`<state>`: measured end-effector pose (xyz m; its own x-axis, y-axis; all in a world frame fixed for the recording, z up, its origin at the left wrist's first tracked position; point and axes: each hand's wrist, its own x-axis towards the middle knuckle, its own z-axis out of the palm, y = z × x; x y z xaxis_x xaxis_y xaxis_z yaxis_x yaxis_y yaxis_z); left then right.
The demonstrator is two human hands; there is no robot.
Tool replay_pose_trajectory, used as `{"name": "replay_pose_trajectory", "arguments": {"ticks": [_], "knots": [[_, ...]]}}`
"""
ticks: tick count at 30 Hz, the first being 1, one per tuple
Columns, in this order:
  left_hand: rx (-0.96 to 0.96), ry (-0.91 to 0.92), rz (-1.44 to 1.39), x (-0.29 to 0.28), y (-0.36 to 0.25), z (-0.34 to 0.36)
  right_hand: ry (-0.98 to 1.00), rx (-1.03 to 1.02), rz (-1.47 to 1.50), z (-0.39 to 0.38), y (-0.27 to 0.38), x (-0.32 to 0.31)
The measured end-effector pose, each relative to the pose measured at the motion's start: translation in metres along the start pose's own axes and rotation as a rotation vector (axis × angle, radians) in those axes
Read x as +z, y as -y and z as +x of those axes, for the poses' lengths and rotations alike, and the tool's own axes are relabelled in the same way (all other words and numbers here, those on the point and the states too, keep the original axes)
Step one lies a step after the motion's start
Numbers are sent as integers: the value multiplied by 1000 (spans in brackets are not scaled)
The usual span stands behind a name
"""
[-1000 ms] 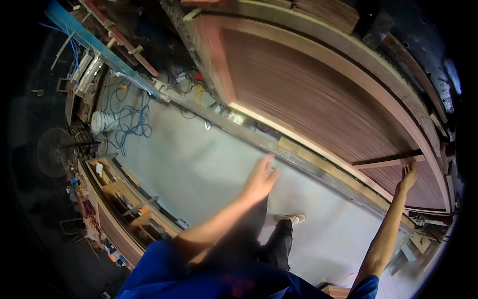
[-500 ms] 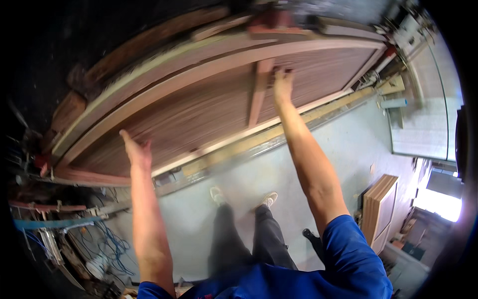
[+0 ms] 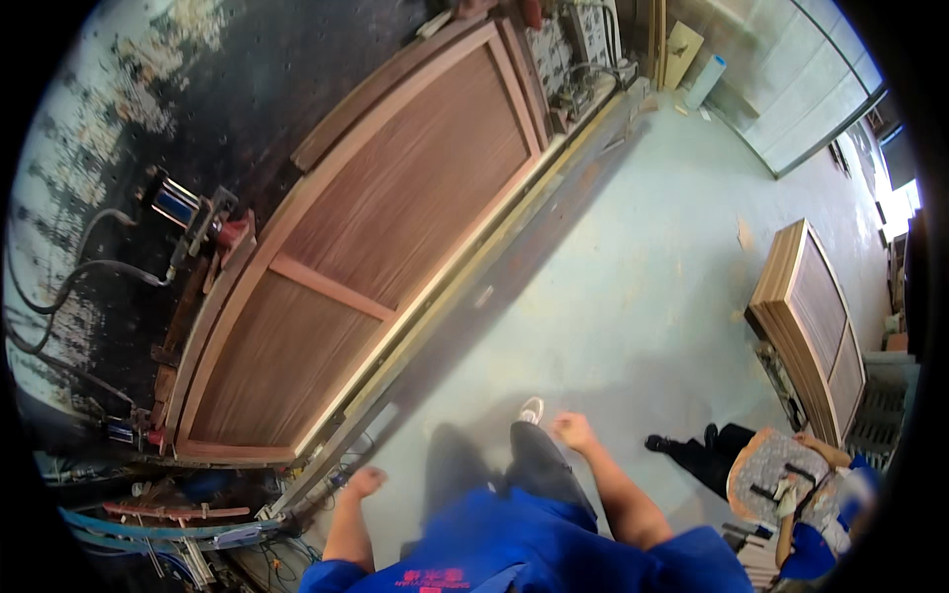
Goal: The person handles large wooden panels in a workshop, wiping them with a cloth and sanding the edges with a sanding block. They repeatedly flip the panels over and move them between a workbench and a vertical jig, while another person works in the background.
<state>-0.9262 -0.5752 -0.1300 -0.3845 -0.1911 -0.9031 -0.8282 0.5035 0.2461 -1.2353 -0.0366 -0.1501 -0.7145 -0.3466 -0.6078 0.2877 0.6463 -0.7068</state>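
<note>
A large framed wooden door panel (image 3: 405,188) lies along the dark press bench, with a crossrail (image 3: 331,287) dividing its two brown fields. Both of my hands are off it. My left hand (image 3: 366,481) hangs beyond its lower corner, close to the bench edge, fingers curled in and nothing seen in them. Over the floor beside my leg is my right hand (image 3: 571,431), also loosely closed with nothing visible inside. Between my hands and the panel runs the bench's long front rail (image 3: 465,287).
A clamp cylinder with a red foot (image 3: 232,232) presses near the panel's far side; hoses (image 3: 69,277) trail behind it. At right, stacked framed panels (image 3: 806,306) stand near a co-worker (image 3: 791,494) in an apron. Blue bars (image 3: 168,532) lie at lower left.
Both hands have left the panel and drawn back toward my body. My view has turned, so the panel now slants up to the right, and a co-worker has come into view at lower right.
</note>
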Motion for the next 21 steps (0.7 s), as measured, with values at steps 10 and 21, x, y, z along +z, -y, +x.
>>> {"name": "replay_pose_trajectory", "arguments": {"ticks": [10, 21], "knots": [[752, -589, 295, -115, -557, 4, -748, -189, 381, 125, 33, -460], [2362, -832, 52, -240, -1256, -249, -64, 133, -324, 141, -73, -615]]}}
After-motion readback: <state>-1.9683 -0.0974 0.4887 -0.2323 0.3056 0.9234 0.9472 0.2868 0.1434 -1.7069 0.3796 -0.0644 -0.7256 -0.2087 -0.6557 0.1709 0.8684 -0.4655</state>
